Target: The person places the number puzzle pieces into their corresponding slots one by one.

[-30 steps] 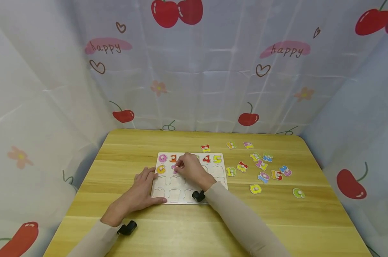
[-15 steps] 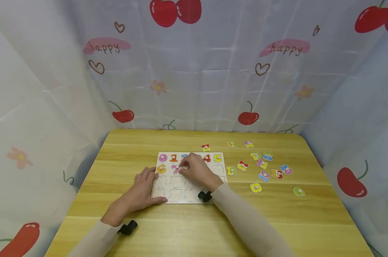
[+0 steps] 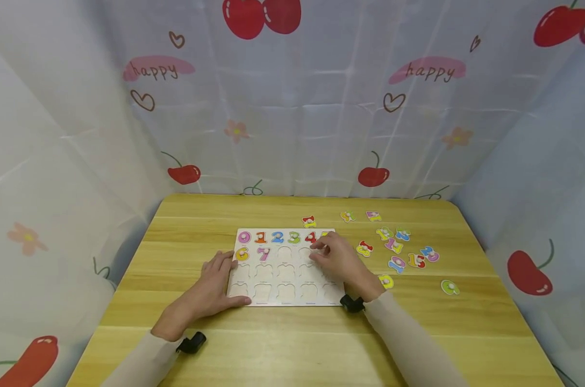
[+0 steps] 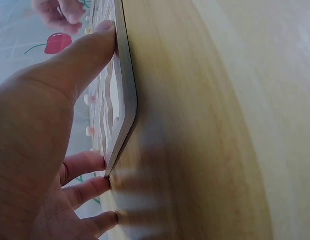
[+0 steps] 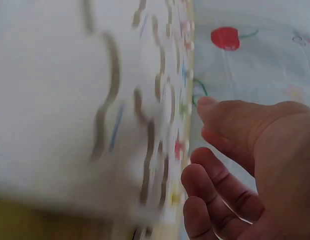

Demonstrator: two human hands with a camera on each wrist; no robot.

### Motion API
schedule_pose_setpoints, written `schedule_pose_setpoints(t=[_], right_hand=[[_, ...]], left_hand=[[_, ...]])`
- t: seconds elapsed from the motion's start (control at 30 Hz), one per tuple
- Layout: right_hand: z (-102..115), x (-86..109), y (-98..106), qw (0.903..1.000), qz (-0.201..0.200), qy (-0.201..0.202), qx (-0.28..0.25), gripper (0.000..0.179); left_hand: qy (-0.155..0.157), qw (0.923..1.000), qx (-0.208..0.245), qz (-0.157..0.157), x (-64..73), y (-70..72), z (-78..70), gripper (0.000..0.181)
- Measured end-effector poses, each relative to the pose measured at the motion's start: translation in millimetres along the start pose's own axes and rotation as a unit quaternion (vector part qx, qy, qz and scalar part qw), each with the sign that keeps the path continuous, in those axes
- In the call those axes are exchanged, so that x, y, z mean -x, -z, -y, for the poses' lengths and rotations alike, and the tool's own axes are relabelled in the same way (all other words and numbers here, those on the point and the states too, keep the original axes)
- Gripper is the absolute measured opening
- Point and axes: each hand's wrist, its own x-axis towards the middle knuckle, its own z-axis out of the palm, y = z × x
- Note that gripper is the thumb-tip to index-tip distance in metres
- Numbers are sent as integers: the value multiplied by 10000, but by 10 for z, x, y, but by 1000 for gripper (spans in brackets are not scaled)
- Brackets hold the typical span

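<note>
A white number puzzle board [image 3: 273,273] lies on the table with knobbed numbers 0 to 7 in its upper slots; the 5 is partly covered by my right hand. The purple 7 [image 3: 263,254] sits in its slot beside the yellow 6 [image 3: 242,254]. My left hand [image 3: 216,287] rests at the board's lower left corner, thumb on the front edge [image 4: 106,30] and fingertips along the left side. Over the board's right side hovers my right hand [image 3: 343,263], its fingers loosely bent with nothing between them; in the right wrist view the thumb and fingers [image 5: 214,185] stand apart.
Several loose number pieces [image 3: 394,245] lie on the wooden table [image 3: 292,344] right of the board. A red and yellow piece [image 3: 309,221] lies just behind it, and a green piece [image 3: 449,287] is farthest right. A printed curtain [image 3: 292,134] surrounds the table.
My right hand has let go of the purple 7, left in its slot, and moved right across the board, uncovering the 2 and 3. My left hand has stayed in place.
</note>
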Motion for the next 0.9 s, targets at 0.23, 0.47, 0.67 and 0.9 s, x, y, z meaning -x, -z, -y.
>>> schedule_pose_setpoints(t=[0.23,0.47,0.67,0.9], right_hand=[[-447,423,342,9993,-363,-27,56,22],[-821,835,645,9955,-777,-8,536,23],[-962,1026,754,9935,-927,2,654,21],[-1027,1111,813,9951,-775,-216,580,22]], left_hand=[[55,10000,17,0,-1,-1,1,106],[101,9999,4,20,-10,1,17,106],[137,9999,-83,-1,-2,11,27,106],[121,9999,-23,33,-14,4,26,107]])
